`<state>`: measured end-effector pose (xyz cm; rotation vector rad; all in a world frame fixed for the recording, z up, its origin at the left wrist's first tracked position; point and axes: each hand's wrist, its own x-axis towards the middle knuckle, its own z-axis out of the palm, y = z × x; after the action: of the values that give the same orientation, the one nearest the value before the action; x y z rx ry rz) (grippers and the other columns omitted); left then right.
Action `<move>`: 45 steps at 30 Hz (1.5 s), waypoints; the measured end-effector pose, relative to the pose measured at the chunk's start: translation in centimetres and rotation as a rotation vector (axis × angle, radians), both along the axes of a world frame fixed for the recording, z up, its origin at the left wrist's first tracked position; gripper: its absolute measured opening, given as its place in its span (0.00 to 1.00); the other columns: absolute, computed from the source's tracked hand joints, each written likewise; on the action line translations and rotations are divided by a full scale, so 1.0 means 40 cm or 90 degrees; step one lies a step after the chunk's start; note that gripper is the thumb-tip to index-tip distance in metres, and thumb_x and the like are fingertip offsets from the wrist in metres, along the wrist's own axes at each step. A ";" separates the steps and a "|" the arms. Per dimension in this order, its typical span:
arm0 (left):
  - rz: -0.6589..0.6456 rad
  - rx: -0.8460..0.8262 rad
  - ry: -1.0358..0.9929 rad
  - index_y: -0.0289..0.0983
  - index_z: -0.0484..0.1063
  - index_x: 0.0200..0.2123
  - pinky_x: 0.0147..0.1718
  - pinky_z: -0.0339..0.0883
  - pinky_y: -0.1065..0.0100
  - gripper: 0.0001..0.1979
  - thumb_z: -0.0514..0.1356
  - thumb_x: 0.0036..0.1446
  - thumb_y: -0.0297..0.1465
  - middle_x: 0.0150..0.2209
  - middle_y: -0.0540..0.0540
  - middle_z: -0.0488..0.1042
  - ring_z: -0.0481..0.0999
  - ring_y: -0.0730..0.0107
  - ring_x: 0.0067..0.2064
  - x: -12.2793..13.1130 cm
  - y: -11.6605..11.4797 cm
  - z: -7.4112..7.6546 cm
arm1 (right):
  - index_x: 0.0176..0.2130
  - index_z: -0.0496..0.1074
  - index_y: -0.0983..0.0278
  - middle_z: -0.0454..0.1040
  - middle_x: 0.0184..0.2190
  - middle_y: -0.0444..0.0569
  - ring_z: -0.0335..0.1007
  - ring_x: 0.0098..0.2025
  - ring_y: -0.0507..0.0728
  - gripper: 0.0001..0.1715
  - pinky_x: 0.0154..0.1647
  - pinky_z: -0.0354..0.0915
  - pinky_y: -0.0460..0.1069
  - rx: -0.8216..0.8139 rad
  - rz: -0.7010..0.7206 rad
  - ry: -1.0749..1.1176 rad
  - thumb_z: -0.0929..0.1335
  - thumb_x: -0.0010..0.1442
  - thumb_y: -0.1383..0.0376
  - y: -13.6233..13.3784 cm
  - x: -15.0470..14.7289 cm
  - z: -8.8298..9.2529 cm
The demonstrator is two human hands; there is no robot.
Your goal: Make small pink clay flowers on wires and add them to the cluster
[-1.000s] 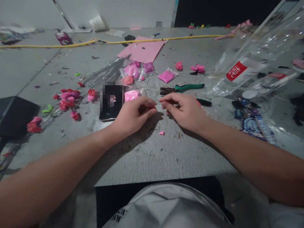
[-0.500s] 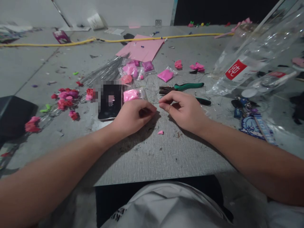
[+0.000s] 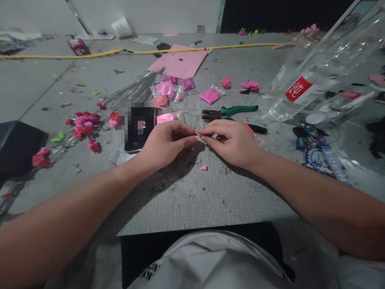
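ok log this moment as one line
left hand, right hand: fingertips close together; between them: unclear, too small; pliers: beyond right hand

A craft workspace, it seems — whether in a home or workshop, I cannot tell. The grey table [image 3: 180,208] bears pliers [image 3: 213,114], a bundle of wires [image 3: 136,88], bags [image 3: 210,95] of pink clay-like stuff, a pink sheet [image 3: 188,64] and small red-and-pink flowers [image 3: 82,130]. Scraps [image 3: 203,168] litter it — and a yellow cord [image 3: 168,52] runs across the back, near a wall [image 3: 168,16].

Grey textured table [image 3: 186,208]. On it: phone [image 3: 136,136], green-handled pliers [image 3: 225,110], pink packet [image 3: 210,95], pink scrap [image 3: 203,168]. Red-pink flowers [image 3: 86,125] left; clear bottle [image 3: 319,90] right. Yellow cord [image 3: 240,46] crosses pink sheet [image 3: 180,64].
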<state>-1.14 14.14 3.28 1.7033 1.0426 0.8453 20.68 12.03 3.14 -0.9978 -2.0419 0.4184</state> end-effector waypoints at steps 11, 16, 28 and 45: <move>0.029 -0.226 -0.156 0.36 0.80 0.38 0.34 0.73 0.70 0.15 0.77 0.51 0.35 0.31 0.47 0.83 0.80 0.73 0.31 0.007 -0.009 0.003 | 0.40 0.83 0.61 0.86 0.37 0.45 0.81 0.38 0.56 0.08 0.41 0.72 0.50 0.047 0.016 -0.018 0.74 0.64 0.73 0.003 0.007 0.001; 0.022 -0.227 -0.177 0.35 0.81 0.38 0.35 0.73 0.69 0.15 0.77 0.51 0.37 0.33 0.45 0.83 0.79 0.72 0.32 0.007 -0.010 0.001 | 0.39 0.82 0.61 0.84 0.37 0.46 0.79 0.38 0.54 0.05 0.39 0.71 0.49 0.036 0.035 -0.004 0.74 0.65 0.71 0.005 0.008 0.005; -0.003 -0.233 -0.155 0.36 0.80 0.38 0.32 0.74 0.67 0.13 0.75 0.51 0.34 0.32 0.47 0.80 0.77 0.71 0.31 0.012 -0.017 0.010 | 0.32 0.71 0.62 0.74 0.29 0.43 0.67 0.30 0.52 0.05 0.32 0.62 0.49 -0.068 0.018 -0.010 0.70 0.60 0.69 -0.010 0.001 0.015; -0.002 0.204 0.197 0.36 0.82 0.39 0.35 0.70 0.65 0.09 0.64 0.62 0.34 0.41 0.43 0.83 0.79 0.65 0.37 -0.002 -0.003 0.007 | 0.39 0.77 0.64 0.81 0.35 0.48 0.73 0.29 0.51 0.06 0.20 0.68 0.45 -0.339 -0.053 0.270 0.74 0.59 0.65 0.015 -0.012 -0.012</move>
<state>-1.22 14.00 3.54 2.1564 1.1542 0.7944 20.21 12.63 2.66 -1.1770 -1.5271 1.0696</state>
